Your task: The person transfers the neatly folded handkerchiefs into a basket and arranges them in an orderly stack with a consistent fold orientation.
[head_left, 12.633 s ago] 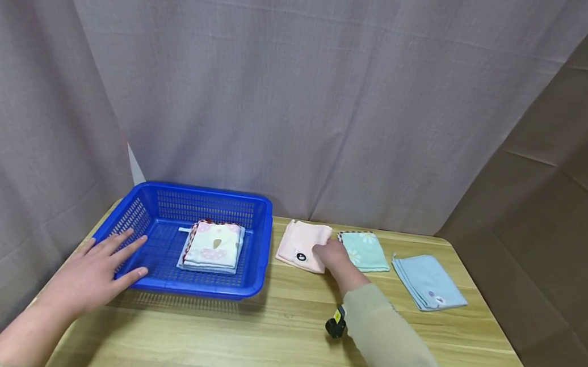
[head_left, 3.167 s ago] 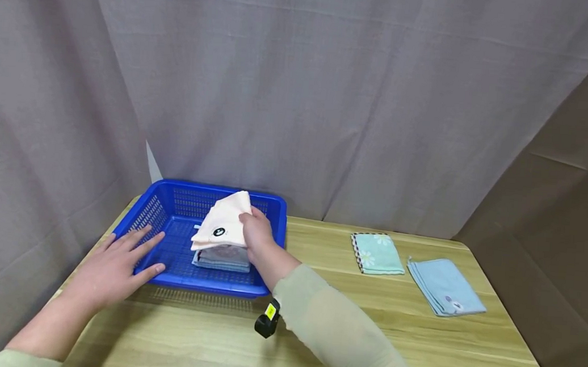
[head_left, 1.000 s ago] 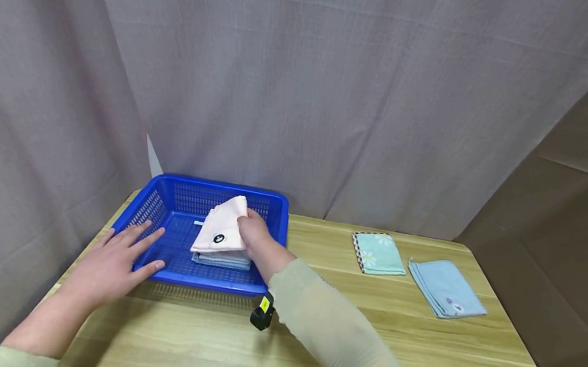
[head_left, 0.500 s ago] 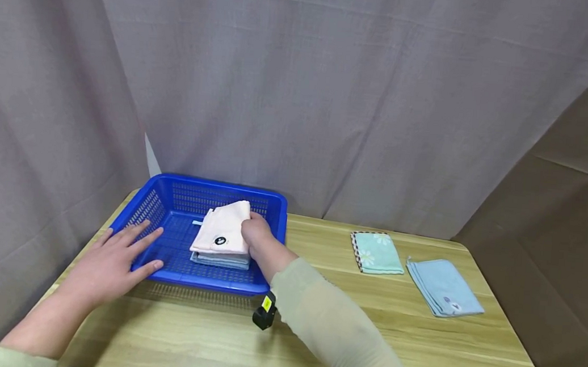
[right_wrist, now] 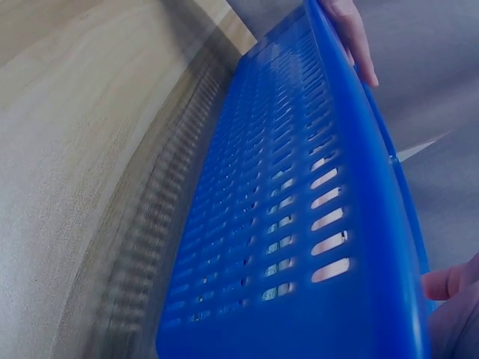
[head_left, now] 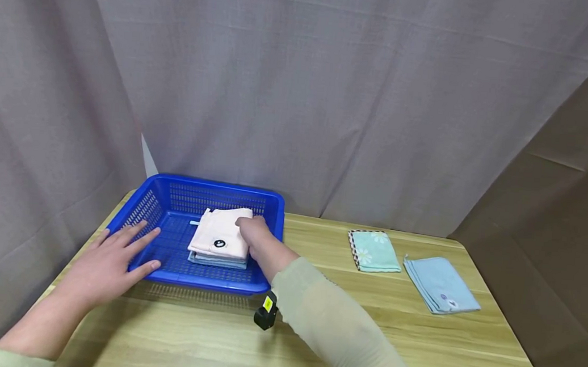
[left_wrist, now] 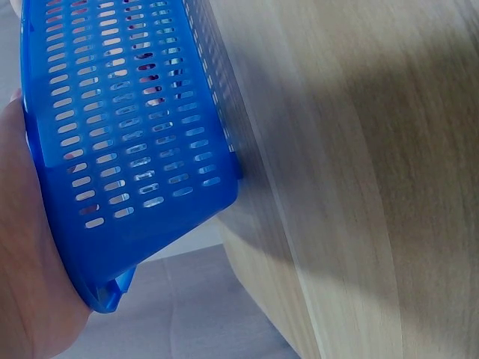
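The pale pink folded towel (head_left: 221,229), with a small black round mark, lies flat on a stack of folded cloths in the blue basket (head_left: 200,282). Light blue edges of a lower cloth (head_left: 217,263) show under it. My right hand (head_left: 259,235) pinches the towel's right edge, thumb on top; the other fingers are hidden in the head view. My left hand (head_left: 109,264) rests with spread fingers over the basket's left front rim. In the right wrist view the basket's slotted wall (right_wrist: 269,194) hides most of the stack.
To the right on the wooden table (head_left: 314,333) lie a mint towel (head_left: 376,252) with white flowers and a checked edge, and a light blue folded towel (head_left: 440,285). A grey curtain (head_left: 300,93) hangs behind; a brown panel (head_left: 567,225) stands at right.
The pink towel went from the table into the basket in my right hand. Over the last second its raised right side has come down flat onto the stack. My left hand stays put.
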Demonstrator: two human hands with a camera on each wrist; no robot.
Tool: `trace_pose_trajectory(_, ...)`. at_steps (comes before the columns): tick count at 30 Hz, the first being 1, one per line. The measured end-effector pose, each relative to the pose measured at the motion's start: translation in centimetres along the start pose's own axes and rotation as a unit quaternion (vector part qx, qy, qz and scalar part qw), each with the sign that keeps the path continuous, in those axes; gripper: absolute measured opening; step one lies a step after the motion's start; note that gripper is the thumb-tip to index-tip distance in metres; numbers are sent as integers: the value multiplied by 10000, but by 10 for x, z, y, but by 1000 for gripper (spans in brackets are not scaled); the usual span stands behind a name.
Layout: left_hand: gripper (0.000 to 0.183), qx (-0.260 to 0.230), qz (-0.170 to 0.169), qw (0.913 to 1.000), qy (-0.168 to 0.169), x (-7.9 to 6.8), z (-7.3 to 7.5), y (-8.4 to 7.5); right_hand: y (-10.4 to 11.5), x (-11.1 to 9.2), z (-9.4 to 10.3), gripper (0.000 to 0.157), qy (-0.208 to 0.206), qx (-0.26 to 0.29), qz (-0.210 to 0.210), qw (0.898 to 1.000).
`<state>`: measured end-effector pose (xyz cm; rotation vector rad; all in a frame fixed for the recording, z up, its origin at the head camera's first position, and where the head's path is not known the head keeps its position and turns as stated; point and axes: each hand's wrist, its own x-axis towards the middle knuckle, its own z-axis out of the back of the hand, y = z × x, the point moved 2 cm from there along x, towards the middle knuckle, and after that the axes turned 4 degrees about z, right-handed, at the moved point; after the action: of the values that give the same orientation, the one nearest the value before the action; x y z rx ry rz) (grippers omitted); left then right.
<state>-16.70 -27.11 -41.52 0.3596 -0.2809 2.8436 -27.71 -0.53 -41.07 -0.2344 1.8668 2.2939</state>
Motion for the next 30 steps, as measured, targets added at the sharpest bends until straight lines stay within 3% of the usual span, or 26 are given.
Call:
trace_pose_trajectory(14, 70, 15, -13, 10000, -47, 0, 0, 0, 1, -6, -1, 86, 181, -168, -242, 9994)
trace_pose_trajectory(30, 71, 19, 16, 10000, -14, 0, 0, -1, 3, -22, 1, 80, 71, -716, 198, 9972)
